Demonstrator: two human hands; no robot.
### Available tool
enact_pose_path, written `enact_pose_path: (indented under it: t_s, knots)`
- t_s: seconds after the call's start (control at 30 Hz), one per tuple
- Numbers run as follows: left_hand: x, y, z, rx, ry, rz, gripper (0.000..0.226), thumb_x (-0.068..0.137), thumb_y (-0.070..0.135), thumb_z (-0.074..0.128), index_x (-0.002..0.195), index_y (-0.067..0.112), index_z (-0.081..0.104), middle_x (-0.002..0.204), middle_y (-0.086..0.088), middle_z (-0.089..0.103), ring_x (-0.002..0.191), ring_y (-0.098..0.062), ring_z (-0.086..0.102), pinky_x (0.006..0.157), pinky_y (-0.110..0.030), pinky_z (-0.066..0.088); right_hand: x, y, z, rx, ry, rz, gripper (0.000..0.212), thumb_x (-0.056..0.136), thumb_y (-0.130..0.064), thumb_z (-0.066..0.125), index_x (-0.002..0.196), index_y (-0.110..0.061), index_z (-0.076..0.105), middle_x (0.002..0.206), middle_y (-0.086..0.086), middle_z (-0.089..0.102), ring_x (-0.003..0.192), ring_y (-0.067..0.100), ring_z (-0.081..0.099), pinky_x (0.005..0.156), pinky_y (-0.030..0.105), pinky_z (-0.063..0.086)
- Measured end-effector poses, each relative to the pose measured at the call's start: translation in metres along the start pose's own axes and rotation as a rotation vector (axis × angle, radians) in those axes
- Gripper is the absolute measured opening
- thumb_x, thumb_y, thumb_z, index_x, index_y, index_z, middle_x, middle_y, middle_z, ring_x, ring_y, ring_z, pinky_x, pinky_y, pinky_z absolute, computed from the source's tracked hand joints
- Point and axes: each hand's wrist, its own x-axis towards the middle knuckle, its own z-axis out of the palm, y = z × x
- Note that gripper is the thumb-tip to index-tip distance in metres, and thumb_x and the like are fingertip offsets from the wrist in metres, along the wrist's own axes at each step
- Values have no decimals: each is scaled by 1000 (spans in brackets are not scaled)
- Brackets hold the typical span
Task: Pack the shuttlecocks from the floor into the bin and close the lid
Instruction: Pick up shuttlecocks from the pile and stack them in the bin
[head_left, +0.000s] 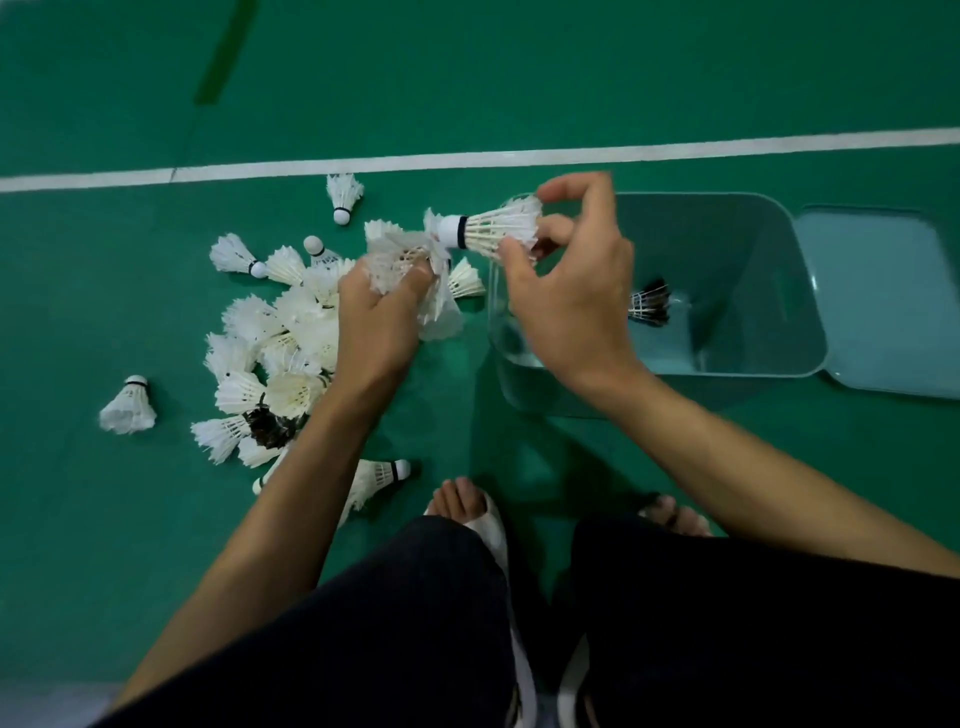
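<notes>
Green floor (519, 78); shuttlecock bunch (395, 254) in left hand (379, 322), single shuttlecock (493, 228) in right hand (571, 301).

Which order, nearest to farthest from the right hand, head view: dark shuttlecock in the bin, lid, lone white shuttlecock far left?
From the right hand:
1. dark shuttlecock, inside the bin, just right of the hand.
2. lid, lying off, right of the bin.
3. lone white shuttlecock, far left, apart from the others.
</notes>
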Motion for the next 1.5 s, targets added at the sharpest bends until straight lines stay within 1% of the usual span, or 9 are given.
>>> enact_pose_path:
  t_s: [0.17,0.33,0.53,0.9,1.07,1.17,1.23,1.33,1.5]
  knots:
    - [21,10,57,2,-116,27,18,96,14,60,103,1,71,98,-19,74,84,-25,70,76,-46,59,46,53,-60,-65,117,267,20,75,-20,81,90,-21,67,67,-9,71,66,9,70,75,32,60]
    - [42,-7,116,289,-317,-38,18,94,12,60,76,8,63,73,-12,67,64,-19,57,63,-28,46,74,126,-95,-629,63,292,19,86,-20,70,104,-16,76,91,5,77,88,24,72,82,30,57]
    - [61,-31,151,621,-463,-196,4,91,9,53,94,11,55,86,-5,59,87,-27,59,75,-34,49,86,161,-84,-1098,-280,335,15,86,-4,71,99,1,67,101,24,69,97,43,66,74,40,50]
    - [76,-57,168,909,-761,-348,23,96,10,54,117,3,57,116,-14,62,91,-26,58,76,-35,51,98,232,-57,-452,-43,780,13,88,-8,64,90,-11,76,101,11,76,99,28,70,93,33,56]
    - [82,-58,175,924,-785,-354,40,98,11,52,136,0,51,128,-17,56,105,-29,57,88,-34,49,98,253,-45,-305,16,958,17,93,-12,57,99,-4,70,97,9,67,86,25,62,75,26,47]
    - [88,-58,180,924,-776,-347,40,99,18,56,135,1,52,137,-17,57,115,-31,59,89,-33,49,99,280,-35,-200,-62,1083,33,72,-11,67,103,-3,67,101,9,72,90,27,70,81,36,60]
    - [90,-57,181,914,-764,-358,42,99,22,59,135,1,51,134,-16,58,109,-30,60,84,-32,49,102,317,-30,-150,-84,1103,49,60,-10,63,109,-2,67,103,13,74,92,32,74,73,42,63]
    - [92,-57,181,853,-752,-420,32,99,18,57,126,3,51,122,-15,56,104,-30,61,82,-35,54,106,285,-35,-132,-120,1121,23,64,0,62,87,-3,61,82,13,64,77,31,69,47,28,48]
    - [82,-54,181,661,-702,-562,32,94,14,60,123,2,54,123,-18,61,104,-34,67,90,-53,59,106,224,-57,-417,-212,926,6,88,-11,59,85,-6,57,82,6,57,80,27,57,69,29,44]
